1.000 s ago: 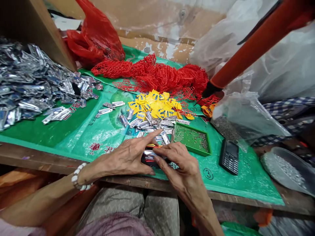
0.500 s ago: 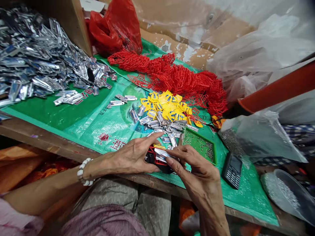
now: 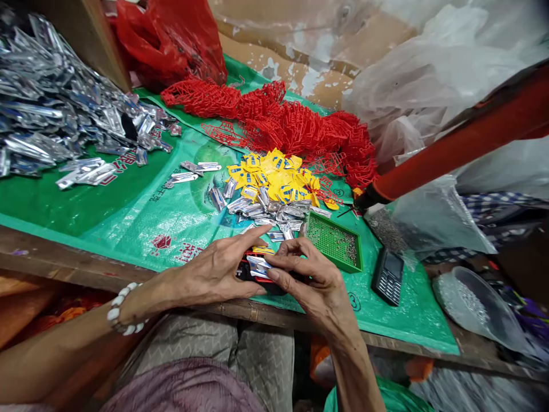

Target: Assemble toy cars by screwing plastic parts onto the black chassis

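At the table's front edge my left hand (image 3: 208, 268) grips a small black and red plastic piece (image 3: 245, 271) between thumb and fingers; much of it is hidden. My right hand (image 3: 315, 280) pinches a shiny silver strip (image 3: 258, 266) with blue marks, held flat against the top of that piece. A bit of yellow (image 3: 263, 250) shows at its far side. Just beyond my fingers lie loose silver strips (image 3: 281, 216) and a heap of yellow printed pieces (image 3: 278, 174).
Red plastic frames (image 3: 295, 123) are heaped behind. A large silver pile (image 3: 47, 114) fills the left. On the right are a green tray (image 3: 359, 257) of small metal bits, a keypad phone (image 3: 388, 277), a clear bowl (image 3: 493, 309) and a slanting orange-red pole (image 3: 454, 143).
The view has shifted, so the table's things sit further left and slightly higher in the picture. My right hand has drawn closer to my left, still pinching the silver strip on the piece.
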The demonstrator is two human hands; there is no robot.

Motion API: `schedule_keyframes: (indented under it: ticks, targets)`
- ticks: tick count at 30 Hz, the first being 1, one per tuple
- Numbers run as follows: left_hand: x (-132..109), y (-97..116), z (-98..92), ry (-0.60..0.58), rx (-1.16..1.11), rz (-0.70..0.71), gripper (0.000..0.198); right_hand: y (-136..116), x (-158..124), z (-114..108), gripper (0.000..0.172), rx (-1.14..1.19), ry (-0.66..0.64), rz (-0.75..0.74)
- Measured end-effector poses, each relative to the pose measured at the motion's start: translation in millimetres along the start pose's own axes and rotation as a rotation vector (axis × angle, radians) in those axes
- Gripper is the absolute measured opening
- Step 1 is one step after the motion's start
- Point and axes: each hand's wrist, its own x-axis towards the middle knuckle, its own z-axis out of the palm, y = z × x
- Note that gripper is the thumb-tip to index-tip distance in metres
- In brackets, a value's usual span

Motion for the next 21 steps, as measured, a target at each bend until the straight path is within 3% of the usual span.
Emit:
schedule_keyframes:
  ticks: [2, 7, 10, 16, 21]
  targets:
    - [-1, 1, -0.4, 0.021, 0.038, 0.050, 0.081, 0, 1, 2, 0.020, 0.021, 0.035, 0.027]
    - [-3, 7, -0.5, 0.149, 0.239, 0.291, 0.023, 4, 1, 6, 0.007, -0.005, 0.099, -0.096]
    - [-4, 13, -1.7, 0.167, 0.351, 0.336, 0.018, 8, -4, 3, 0.007, 0.013, 0.078, -0.088]
    - [3, 27, -4.5, 0.193, 0.558, 0.400, 0.004, 22, -21, -3, 0.026, 0.065, 0.100, -0.001]
    - [7, 37, -9.5, 0.088, 0.620, 0.420, 0.008, 28, -23, 3, 0.027, 0.093, 0.138, -0.038]
